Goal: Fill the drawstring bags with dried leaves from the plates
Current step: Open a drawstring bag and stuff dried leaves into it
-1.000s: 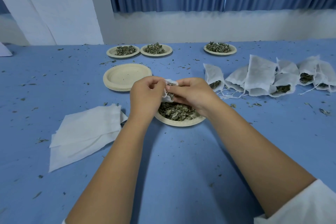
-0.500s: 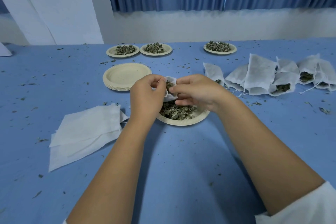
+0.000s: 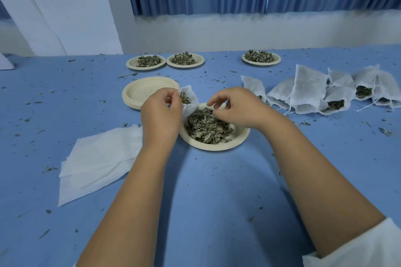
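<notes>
The small white mesh drawstring bag [image 3: 189, 102] we are filling hangs just above the far-left rim of the nearest round beige paper plate [image 3: 217, 148]. Its mouth is turned up and to the right, and a few leaves already show inside. Our left hand [image 3: 160, 115] pinches the bag at the left lip of that mouth, so its long axis drops from our fingertips toward the plate. Our right hand [image 3: 236, 108] hovers low over the heap of dried green leaves [image 3: 206, 128] on the plate, fingers curled and their tips close together. We cannot tell whether they have a pinch of leaves between them. What matters for the coming move is that the bag's mouth lies just to the left of the right hand, across the far edge of the heap. We judge that the right hand, free and nearer the leaves, only needs a short carry leftward while the left holds the mouth agape. Behind the left hand sits a stack of empty beige paper plates [image 3: 141, 95]. To its near left lies a pile of flat white empty bags [image 3: 102, 158], and well to the right a heap of filled white bags [image 3: 314, 93]. All of this rests on the blue tablecloth [image 3: 206, 201], which is strewn with leaf crumbs.
</notes>
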Demonstrator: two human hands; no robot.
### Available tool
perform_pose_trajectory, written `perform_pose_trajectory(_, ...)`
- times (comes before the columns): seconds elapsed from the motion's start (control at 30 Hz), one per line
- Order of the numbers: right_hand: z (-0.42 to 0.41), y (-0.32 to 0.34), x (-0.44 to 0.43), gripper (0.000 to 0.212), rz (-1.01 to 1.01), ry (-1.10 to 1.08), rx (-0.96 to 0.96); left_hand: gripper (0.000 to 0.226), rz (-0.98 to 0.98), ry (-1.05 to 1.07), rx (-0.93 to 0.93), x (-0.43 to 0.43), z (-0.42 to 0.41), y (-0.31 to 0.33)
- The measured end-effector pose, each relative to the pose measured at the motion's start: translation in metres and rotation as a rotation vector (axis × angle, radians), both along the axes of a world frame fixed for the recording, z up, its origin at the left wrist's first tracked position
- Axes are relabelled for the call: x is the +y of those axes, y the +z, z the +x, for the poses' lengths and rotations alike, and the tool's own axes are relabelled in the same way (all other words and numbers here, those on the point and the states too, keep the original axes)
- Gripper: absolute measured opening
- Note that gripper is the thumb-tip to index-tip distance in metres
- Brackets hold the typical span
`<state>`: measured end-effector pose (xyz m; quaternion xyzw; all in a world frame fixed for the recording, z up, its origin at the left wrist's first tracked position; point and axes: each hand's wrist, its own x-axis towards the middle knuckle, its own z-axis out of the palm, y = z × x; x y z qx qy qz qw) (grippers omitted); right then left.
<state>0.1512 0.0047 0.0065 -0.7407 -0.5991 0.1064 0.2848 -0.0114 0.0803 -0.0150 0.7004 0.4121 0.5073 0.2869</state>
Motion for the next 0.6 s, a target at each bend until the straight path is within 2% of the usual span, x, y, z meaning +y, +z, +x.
perform_pose_trajectory(0.1, 0.000, -0.003, -0.004, 0.041, -0.219, 0.061, -0.016, 0.014, -0.011, -0.003, 0.015, 0.002, -0.001, -0.001)
perform_pose_trajectory(0.17, -0.001, -0.007, -0.003, 0.044, -0.258, 0.066, -0.007, 0.015, -0.005, -0.006, 0.046, 0.001, 0.000, -0.002)
perform_pose_trajectory(0.33, -0.004, -0.010, 0.001, 0.041, -0.251, 0.027, -0.040, 0.018, 0.021, -0.032, 0.101, -0.003, 0.003, -0.001)
perform_pose_trajectory(0.43, -0.003, -0.007, -0.002, 0.038, -0.230, 0.010, 0.028, 0.018, 0.028, -0.024, 0.098, -0.003, 0.001, -0.001)
perform_pose_trajectory(0.53, 0.002, -0.001, -0.003, 0.037, -0.122, -0.031, 0.027, 0.017, 0.018, -0.016, 0.079, 0.000, 0.000, -0.002)
perform_pose_trajectory(0.6, 0.003, 0.001, -0.004, 0.035, -0.058, -0.054, 0.092, 0.016, 0.010, -0.019, 0.081, 0.001, 0.000, -0.002)
